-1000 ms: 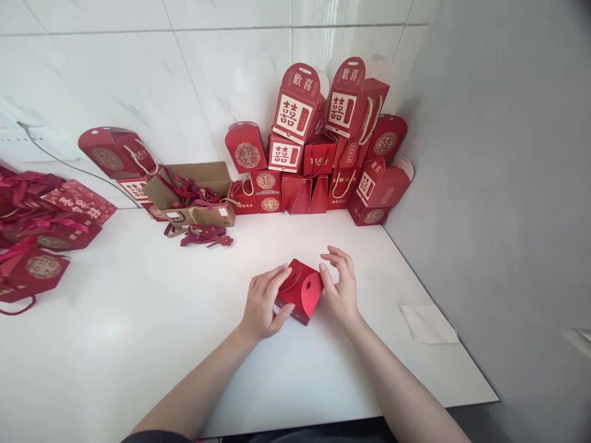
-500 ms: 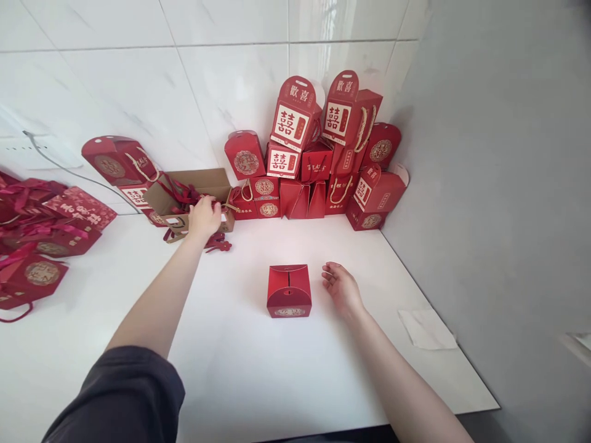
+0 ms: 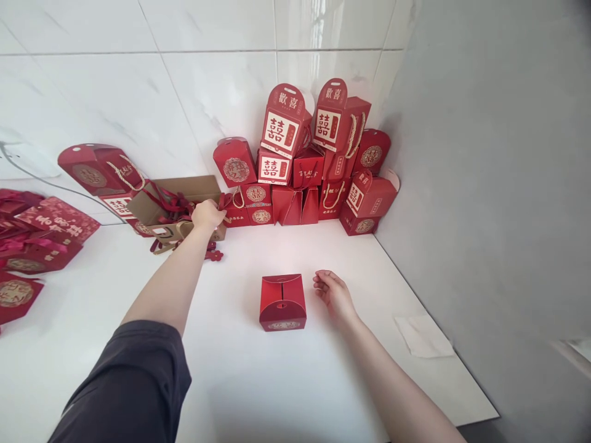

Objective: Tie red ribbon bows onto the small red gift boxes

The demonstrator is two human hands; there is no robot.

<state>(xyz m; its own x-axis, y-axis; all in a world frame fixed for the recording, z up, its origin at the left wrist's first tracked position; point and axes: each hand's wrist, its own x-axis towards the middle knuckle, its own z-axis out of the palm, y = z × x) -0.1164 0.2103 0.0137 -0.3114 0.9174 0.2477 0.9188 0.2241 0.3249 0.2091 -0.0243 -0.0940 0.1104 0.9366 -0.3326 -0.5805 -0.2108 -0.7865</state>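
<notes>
My left hand [image 3: 209,215] reaches over the right end of an open brown cardboard box [image 3: 152,206] by the wall. Its fingers are closed and mostly hidden; a bit of dark red shows beside them, but what they grip is unclear. Dark red ribbons [image 3: 173,203] lie inside this box, and a red flower-shaped piece [image 3: 215,255] rests in front of it. A small red gift box [image 3: 282,307] with folded-in top flaps stands mid-table. Right of it, without touching, my right hand [image 3: 336,296] hovers open with loosely curled fingers, holding nothing.
Several red gift boxes [image 3: 281,132] with gold or white emblems are stacked against the tiled wall. More red boxes with ribbons [image 3: 60,215] lie at the far left. A white paper sheet [image 3: 423,336] is near the right table edge, beside a grey panel [image 3: 484,184].
My left hand has shifted toward the right end of the cardboard box and its fingers have closed. My right hand stays beside the small gift box. The view has shifted slightly.
</notes>
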